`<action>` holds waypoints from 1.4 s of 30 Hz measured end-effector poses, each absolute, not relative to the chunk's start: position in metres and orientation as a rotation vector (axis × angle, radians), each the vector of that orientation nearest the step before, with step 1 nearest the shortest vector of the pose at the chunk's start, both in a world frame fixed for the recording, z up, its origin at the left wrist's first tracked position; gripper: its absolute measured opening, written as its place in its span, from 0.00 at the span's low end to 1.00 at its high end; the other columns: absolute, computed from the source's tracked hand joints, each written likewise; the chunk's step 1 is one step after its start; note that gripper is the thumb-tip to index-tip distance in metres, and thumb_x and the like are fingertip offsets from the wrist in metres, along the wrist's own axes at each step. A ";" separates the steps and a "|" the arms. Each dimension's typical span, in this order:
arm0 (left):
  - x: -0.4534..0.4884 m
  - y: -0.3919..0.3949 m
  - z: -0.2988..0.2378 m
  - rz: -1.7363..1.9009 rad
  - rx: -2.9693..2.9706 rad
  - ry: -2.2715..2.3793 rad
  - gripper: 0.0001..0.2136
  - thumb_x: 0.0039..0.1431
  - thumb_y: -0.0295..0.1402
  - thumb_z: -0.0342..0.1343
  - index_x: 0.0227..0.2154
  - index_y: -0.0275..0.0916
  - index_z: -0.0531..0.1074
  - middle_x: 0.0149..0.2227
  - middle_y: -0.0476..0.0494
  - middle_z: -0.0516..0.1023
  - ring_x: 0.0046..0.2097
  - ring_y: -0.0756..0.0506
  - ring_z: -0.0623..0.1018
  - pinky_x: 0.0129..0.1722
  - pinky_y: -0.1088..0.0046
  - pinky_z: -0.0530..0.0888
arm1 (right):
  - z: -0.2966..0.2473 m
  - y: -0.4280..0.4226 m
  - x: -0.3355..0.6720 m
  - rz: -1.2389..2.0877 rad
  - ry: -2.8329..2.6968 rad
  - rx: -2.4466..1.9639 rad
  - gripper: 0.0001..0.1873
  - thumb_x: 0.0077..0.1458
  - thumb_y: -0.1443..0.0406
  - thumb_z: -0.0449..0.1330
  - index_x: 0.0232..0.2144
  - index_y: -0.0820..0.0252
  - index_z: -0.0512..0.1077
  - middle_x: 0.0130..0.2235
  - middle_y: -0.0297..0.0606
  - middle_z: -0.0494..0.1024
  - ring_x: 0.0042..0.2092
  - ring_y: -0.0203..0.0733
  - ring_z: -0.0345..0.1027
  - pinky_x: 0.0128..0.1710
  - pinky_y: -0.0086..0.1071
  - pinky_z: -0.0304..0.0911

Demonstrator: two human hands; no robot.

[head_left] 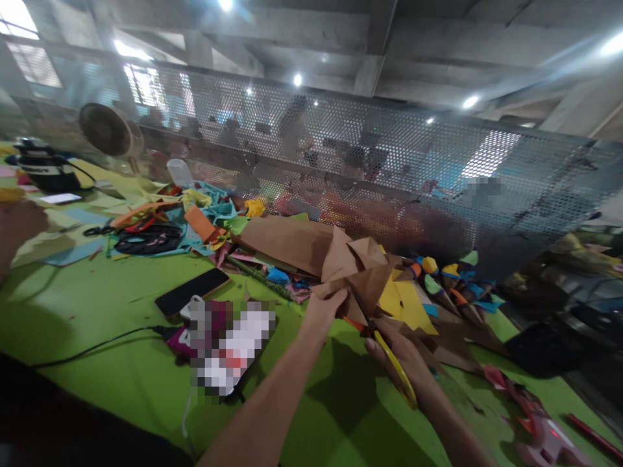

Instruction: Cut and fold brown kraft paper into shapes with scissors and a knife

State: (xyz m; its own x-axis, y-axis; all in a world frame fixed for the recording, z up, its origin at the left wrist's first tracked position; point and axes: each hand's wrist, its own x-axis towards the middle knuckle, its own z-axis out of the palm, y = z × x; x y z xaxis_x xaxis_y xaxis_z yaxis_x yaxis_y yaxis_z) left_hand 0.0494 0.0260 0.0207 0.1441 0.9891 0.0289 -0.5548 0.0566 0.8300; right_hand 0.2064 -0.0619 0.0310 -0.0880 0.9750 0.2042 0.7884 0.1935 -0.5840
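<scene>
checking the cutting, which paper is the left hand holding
The brown paper: the left hand grips its lower edge while the right hand holds scissors to it. The yellow sheet lies flat beside it.

On the green worktop [97,311], a black phone [192,292] and a cable [87,350] lie toward the near edge, coloured paper scraps [204,214] and black scissors [146,239] are heaped far left, and a fan [104,130] stands by the perforated screen [341,149] along the far edge.

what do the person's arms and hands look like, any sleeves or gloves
The left hand and right hand are bare, no gloves. Both forearms are bare too, no sleeves in view. No watch, ring or bracelet shows.
</scene>
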 end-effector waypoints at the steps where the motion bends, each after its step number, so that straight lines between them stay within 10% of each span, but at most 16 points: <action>1: 0.050 0.026 0.020 1.310 0.821 0.676 0.12 0.42 0.36 0.68 0.32 0.37 0.82 0.32 0.43 0.83 0.34 0.43 0.80 0.37 0.69 0.76 | 0.031 -0.062 0.206 0.442 -1.918 -1.644 0.21 0.57 0.47 0.53 0.39 0.56 0.73 0.37 0.39 0.80 0.42 0.51 0.75 0.37 0.34 0.69; 27: 0.053 0.029 0.015 1.284 0.696 0.665 0.21 0.38 0.33 0.70 0.39 0.33 0.79 0.43 0.34 0.82 0.43 0.38 0.80 0.43 0.64 0.76 | 0.027 -0.061 0.203 0.515 -1.858 -1.576 0.17 0.58 0.51 0.54 0.38 0.54 0.74 0.35 0.39 0.80 0.40 0.50 0.74 0.37 0.33 0.68; 42: 0.039 0.032 0.023 1.287 0.648 0.846 0.12 0.42 0.35 0.65 0.32 0.35 0.77 0.31 0.42 0.80 0.28 0.46 0.76 0.26 0.72 0.72 | 0.019 -0.058 0.205 0.352 -1.870 -1.896 0.11 0.53 0.61 0.56 0.39 0.56 0.72 0.33 0.40 0.81 0.35 0.50 0.75 0.30 0.32 0.62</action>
